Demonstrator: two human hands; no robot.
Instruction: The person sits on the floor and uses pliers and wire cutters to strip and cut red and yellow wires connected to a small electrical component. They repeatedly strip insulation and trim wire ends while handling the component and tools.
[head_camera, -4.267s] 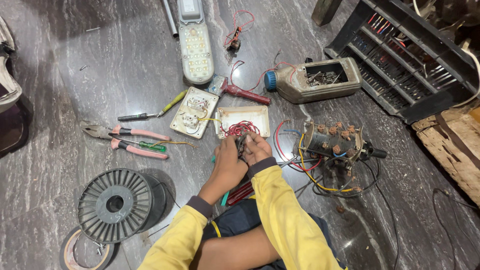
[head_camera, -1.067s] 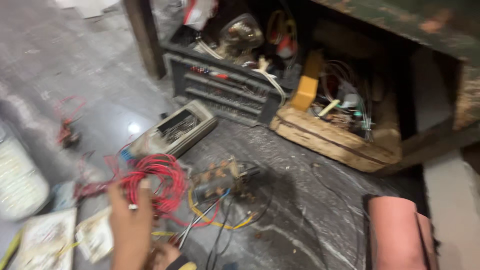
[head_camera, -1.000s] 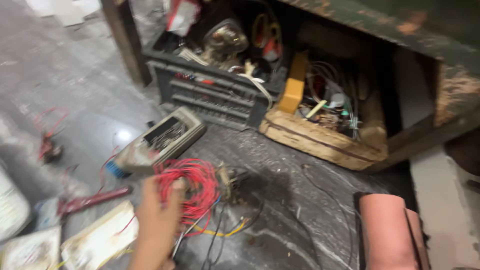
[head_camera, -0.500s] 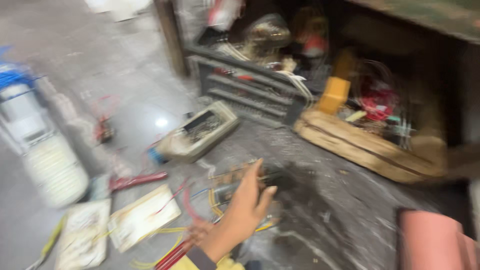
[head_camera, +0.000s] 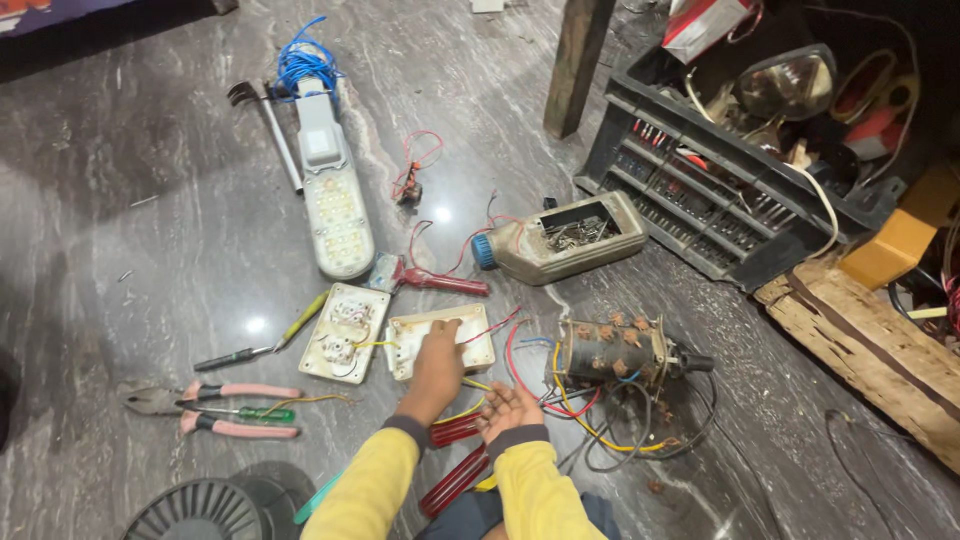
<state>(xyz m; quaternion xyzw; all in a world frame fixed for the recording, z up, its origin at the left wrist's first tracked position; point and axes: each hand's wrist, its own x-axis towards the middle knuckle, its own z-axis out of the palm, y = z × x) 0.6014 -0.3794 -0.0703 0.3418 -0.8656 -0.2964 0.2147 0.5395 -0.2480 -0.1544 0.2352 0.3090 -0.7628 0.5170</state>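
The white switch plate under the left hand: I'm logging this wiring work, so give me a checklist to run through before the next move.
1. Left hand rests on the white switch plate: ok.
2. Right hand free, palm open: ok.
3. Pliers within reach on the floor: ok.
4. Wires from the rotary switch untangled: not ok.
5. Wires dead: cannot tell.

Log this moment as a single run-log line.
left hand: resting on white switch plate | right hand: open, palm up, beside motor | pliers: untouched on floor
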